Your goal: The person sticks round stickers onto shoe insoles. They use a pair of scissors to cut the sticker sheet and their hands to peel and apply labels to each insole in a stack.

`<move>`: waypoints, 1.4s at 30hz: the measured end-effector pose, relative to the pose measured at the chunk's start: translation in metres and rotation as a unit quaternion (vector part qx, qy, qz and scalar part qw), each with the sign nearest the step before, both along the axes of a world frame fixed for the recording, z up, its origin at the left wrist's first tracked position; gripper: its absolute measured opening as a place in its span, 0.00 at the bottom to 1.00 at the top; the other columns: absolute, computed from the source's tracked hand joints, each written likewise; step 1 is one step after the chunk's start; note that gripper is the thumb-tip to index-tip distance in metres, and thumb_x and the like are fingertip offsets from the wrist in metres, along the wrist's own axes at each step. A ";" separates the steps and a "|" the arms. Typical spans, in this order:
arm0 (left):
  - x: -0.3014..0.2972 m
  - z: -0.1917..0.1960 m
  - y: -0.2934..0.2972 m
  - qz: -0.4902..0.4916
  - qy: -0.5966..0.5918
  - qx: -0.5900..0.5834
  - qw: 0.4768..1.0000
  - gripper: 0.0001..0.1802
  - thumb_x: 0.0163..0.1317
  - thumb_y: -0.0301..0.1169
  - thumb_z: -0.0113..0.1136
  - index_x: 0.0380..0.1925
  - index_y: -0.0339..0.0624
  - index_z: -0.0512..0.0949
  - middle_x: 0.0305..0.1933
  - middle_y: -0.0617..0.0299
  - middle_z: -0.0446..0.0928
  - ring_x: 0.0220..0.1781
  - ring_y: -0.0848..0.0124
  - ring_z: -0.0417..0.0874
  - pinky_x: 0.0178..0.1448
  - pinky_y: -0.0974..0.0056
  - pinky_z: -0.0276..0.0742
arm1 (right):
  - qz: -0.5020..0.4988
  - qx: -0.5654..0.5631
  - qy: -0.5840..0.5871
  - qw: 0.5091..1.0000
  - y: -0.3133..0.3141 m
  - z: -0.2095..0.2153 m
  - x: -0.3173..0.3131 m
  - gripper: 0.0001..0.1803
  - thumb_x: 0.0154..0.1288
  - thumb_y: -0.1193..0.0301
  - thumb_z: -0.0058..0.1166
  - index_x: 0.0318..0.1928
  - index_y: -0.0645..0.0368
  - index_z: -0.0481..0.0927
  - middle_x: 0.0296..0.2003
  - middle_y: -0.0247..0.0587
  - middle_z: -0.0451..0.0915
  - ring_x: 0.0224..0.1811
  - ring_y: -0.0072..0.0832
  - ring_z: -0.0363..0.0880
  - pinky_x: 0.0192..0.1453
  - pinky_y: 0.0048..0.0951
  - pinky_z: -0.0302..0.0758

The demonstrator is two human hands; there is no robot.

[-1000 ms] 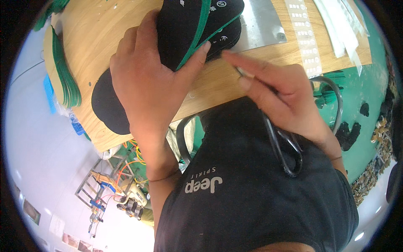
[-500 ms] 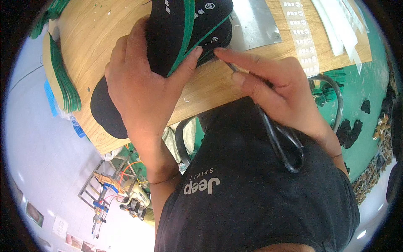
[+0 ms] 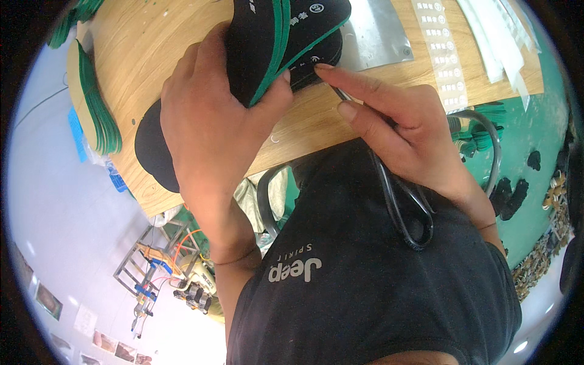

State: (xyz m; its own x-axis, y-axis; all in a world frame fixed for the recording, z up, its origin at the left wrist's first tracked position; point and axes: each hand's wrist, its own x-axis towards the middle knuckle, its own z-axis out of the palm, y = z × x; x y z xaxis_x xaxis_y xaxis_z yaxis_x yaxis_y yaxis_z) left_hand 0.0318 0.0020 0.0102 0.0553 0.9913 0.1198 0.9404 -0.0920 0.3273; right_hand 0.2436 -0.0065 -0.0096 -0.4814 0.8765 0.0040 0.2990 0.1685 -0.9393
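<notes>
My left hand [image 3: 210,109] is wrapped over a stack of black insoles [image 3: 258,42] with green edges, its thumb pressing on the near side. The insoles are fanned apart a little at the right, and white print marks their tops. Under the left wrist, the rounded end of a black insole [image 3: 155,146] sticks out. My right hand [image 3: 404,118] is closed around black-handled scissors [image 3: 420,234], whose handle loops hang below the palm. Its index fingertip touches the right edge of the stack. The fingers largely hide the scissors' metal part.
On the wooden table [image 3: 146,55], more green-edged insoles [image 3: 97,103] lie stacked at the left edge. A clear plastic sheet [image 3: 380,39], a strip of printed labels [image 3: 441,55] and pale translucent strips [image 3: 486,42] lie at the right. A dark curved chair arm [image 3: 490,143] stands beyond the table's near edge.
My left hand and the insoles have shifted slightly to the right, while the whole view has also moved a little. My right hand stays at the stack's edge, still gripping the scissors.
</notes>
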 end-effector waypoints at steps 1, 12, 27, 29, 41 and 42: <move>0.002 -0.001 0.000 -0.001 -0.002 0.009 1.000 0.35 0.49 0.44 0.73 0.53 0.35 0.75 0.46 0.48 0.81 0.48 0.59 0.84 0.52 0.61 0.76 | -0.002 0.004 0.006 1.000 0.000 -0.002 0.000 0.20 0.67 0.76 0.51 0.60 0.58 0.76 0.18 0.32 0.68 0.21 0.13 0.64 0.28 0.18 0.64; 0.005 -0.010 -0.001 0.006 -0.030 0.044 0.999 0.35 0.48 0.43 0.75 0.52 0.34 0.76 0.44 0.50 0.81 0.46 0.59 0.84 0.51 0.60 0.76 | -0.107 -0.071 -0.039 0.991 0.008 0.011 0.017 0.19 0.70 0.72 0.50 0.59 0.58 0.78 0.18 0.24 0.69 0.21 0.10 0.64 0.28 0.16 0.64; 0.005 -0.009 -0.002 0.000 -0.026 0.063 0.998 0.35 0.48 0.46 0.73 0.52 0.35 0.76 0.43 0.49 0.79 0.46 0.54 0.82 0.51 0.58 0.75 | -0.023 -0.050 -0.023 0.998 0.002 0.009 0.005 0.20 0.69 0.73 0.50 0.60 0.58 0.77 0.17 0.30 0.72 0.20 0.14 0.67 0.27 0.19 0.64; 0.003 -0.010 -0.002 -0.007 -0.025 0.067 0.997 0.35 0.48 0.46 0.73 0.52 0.34 0.76 0.43 0.49 0.79 0.46 0.54 0.82 0.52 0.58 0.75 | -0.041 -0.043 -0.033 0.998 0.001 0.011 0.007 0.19 0.69 0.73 0.51 0.60 0.58 0.77 0.17 0.29 0.72 0.20 0.14 0.68 0.27 0.18 0.64; 0.004 -0.010 -0.003 0.012 -0.032 0.057 0.998 0.36 0.46 0.45 0.74 0.52 0.35 0.76 0.45 0.49 0.79 0.48 0.55 0.82 0.53 0.59 0.75 | -0.047 -0.020 -0.048 0.998 0.004 0.012 0.009 0.19 0.68 0.74 0.51 0.60 0.58 0.77 0.16 0.31 0.71 0.20 0.14 0.68 0.27 0.20 0.64; 0.004 -0.010 -0.002 0.008 -0.031 0.063 0.997 0.37 0.46 0.46 0.74 0.52 0.35 0.76 0.45 0.49 0.79 0.48 0.55 0.82 0.53 0.59 0.75 | -0.026 -0.013 -0.040 0.999 0.003 0.012 0.008 0.19 0.68 0.74 0.51 0.60 0.57 0.77 0.16 0.30 0.70 0.20 0.13 0.68 0.27 0.19 0.64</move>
State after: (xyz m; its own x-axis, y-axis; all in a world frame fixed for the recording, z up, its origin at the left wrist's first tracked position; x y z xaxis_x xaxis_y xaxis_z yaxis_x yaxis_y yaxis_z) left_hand 0.0356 -0.0004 0.0001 0.0291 0.9687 0.2466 0.9205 -0.1222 0.3711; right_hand 0.2515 -0.0039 0.0023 -0.4329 0.8998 -0.0548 0.3809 0.1274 -0.9158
